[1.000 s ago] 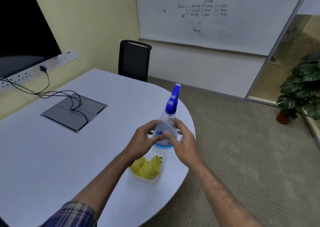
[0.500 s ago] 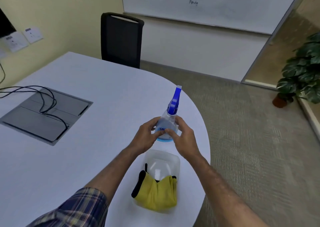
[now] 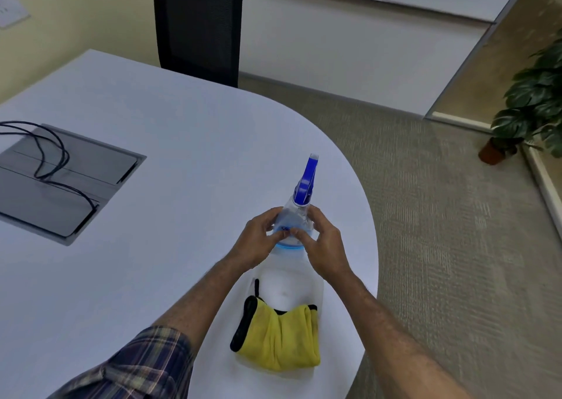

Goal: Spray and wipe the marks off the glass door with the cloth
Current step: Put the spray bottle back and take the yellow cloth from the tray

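One head-worn wide-angle view looks steeply down and forward, close over the table (image 3: pixel 127 277).

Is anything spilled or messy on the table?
Nothing spilled. The spray bottle stands upright between both hands. The yellow cloth sits crumpled in a clear tub, and black cables loop loosely over the grey hatch.

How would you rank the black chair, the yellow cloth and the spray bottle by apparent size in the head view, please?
1. Black chair, largest, though cut off by the top edge.
2. Yellow cloth.
3. Spray bottle, partly covered by both hands; the cloth lies nearer the camera, so this order is unsure.
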Motion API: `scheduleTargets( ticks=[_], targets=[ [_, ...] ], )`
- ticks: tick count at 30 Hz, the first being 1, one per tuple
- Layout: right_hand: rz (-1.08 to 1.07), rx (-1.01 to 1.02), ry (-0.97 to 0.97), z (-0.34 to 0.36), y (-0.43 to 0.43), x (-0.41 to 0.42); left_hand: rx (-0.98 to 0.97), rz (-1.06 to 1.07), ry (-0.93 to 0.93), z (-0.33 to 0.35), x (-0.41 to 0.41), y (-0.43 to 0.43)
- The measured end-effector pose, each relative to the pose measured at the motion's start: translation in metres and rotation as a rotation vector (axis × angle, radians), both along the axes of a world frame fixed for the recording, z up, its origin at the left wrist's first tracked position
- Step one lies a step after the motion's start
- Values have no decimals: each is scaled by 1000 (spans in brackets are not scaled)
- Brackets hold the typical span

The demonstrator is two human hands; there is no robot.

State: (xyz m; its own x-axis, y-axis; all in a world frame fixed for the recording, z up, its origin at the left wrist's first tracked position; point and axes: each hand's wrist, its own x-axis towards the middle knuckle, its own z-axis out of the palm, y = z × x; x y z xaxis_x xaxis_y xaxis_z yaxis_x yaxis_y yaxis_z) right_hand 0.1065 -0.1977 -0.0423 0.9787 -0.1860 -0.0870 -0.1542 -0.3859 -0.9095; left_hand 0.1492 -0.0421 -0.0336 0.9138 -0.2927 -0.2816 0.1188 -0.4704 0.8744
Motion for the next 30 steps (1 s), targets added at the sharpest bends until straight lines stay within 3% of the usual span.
scheduleTargets(
  ticks=[14, 21, 26, 30],
  targets=[
    [-2, -33, 12, -25, -2, -5, -18, -1, 18, -29, -5, 3],
    [13, -18, 27, -2, -1, -21, -23, -24, -7, -33, -8, 8],
    [-229, -124, -102, 22, 12, -82, 39, 139, -85, -21, -29, 23],
    [136, -417, 79, 25, 24, -113, 90, 218, -318, -18, -88, 39]
  ],
)
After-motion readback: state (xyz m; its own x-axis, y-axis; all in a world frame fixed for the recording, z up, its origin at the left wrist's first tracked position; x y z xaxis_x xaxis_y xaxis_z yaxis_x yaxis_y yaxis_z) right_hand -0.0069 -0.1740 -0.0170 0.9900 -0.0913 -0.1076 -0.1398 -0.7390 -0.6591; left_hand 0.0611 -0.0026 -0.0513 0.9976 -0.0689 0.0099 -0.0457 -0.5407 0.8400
